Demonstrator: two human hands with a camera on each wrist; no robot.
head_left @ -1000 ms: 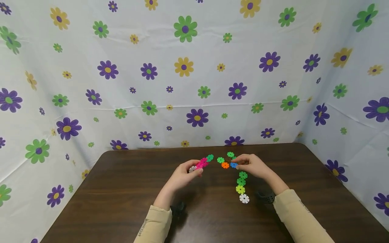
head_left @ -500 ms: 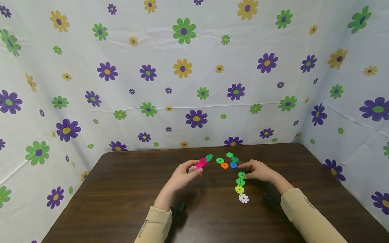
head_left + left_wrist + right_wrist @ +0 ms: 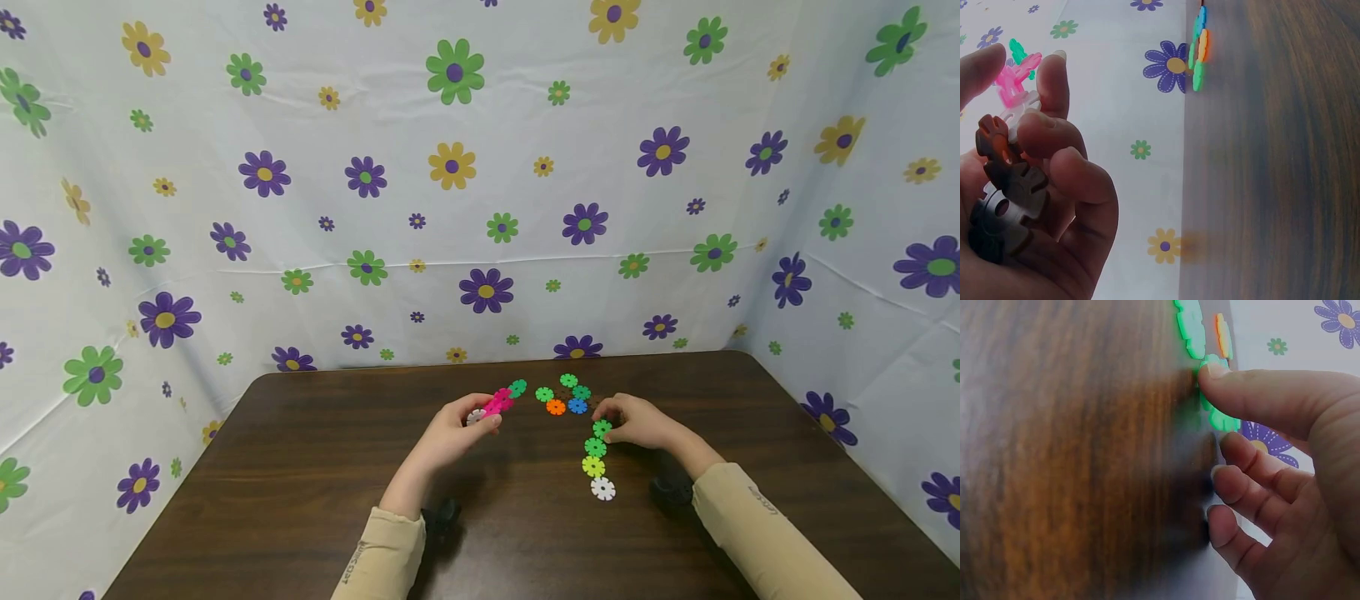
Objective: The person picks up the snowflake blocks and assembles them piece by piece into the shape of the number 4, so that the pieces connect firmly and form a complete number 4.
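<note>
My left hand (image 3: 446,437) holds a chain of notched interlocking discs above the table. Pink discs (image 3: 498,403), a white disc (image 3: 476,417) and a teal disc (image 3: 518,388) show in the head view. Against the palm, the left wrist view adds a brown disc (image 3: 999,144) and a dark disc (image 3: 1010,209). My right hand (image 3: 639,421) pinches the edge of a green disc (image 3: 602,428) between thumb and fingers. Below it in a column lie another green disc (image 3: 596,447), a yellow-green disc (image 3: 593,467) and a white disc (image 3: 603,489).
Behind the column lies a cluster with an orange disc (image 3: 556,407), a blue disc (image 3: 577,406), green discs (image 3: 568,381) and brown ones hard to see against the wood. The dark table (image 3: 315,483) ends at a flowered cloth (image 3: 480,225).
My right hand has left the blue disc in the cluster, moved right and towards me, and taken the top green disc, which has shifted slightly. The left hand has stayed put.
</note>
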